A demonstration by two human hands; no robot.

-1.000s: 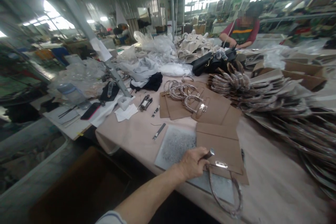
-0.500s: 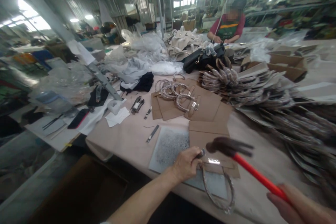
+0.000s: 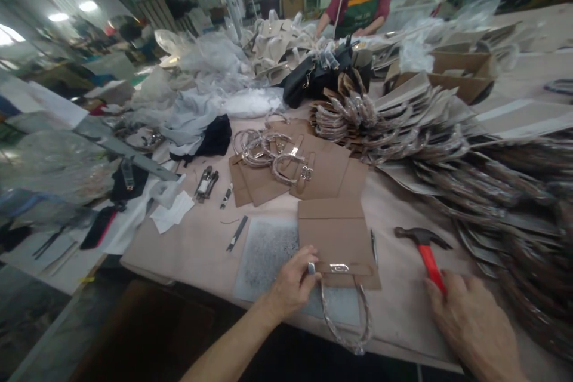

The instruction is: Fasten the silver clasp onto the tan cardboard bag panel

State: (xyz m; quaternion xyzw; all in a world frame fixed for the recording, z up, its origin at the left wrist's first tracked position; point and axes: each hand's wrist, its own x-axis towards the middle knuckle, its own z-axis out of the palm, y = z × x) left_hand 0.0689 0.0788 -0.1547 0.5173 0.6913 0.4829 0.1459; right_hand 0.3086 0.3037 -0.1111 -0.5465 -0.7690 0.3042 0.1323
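My left hand (image 3: 293,283) is closed at the left edge of a brown bag panel (image 3: 333,233), pinching a short metal rod (image 3: 312,267) of which only the end shows. A shiny metal plate (image 3: 339,268) sits on a strap across the panel. From the panel's near edge a plastic-wrapped handle loop (image 3: 369,316) hangs toward me. Beneath it lies a grey, worn board (image 3: 264,256). To the right, my right hand (image 3: 474,316) is closed around the red grip of a claw hammer (image 3: 423,239), whose head is low at the tabletop.
Several brown panels with wrapped handles (image 3: 273,179) lie behind the board. A large stack of wrapped-handle pieces (image 3: 416,131) fills the right side. A thin metal tool (image 3: 373,248) lies by the panel. A flat metal strip (image 3: 237,234) lies left. Across the table, a person (image 3: 358,6) works.
My right hand has carried the hammer from above the panel to its right and down to the tabletop. My left hand stays at the panel's left edge. The view has shifted.
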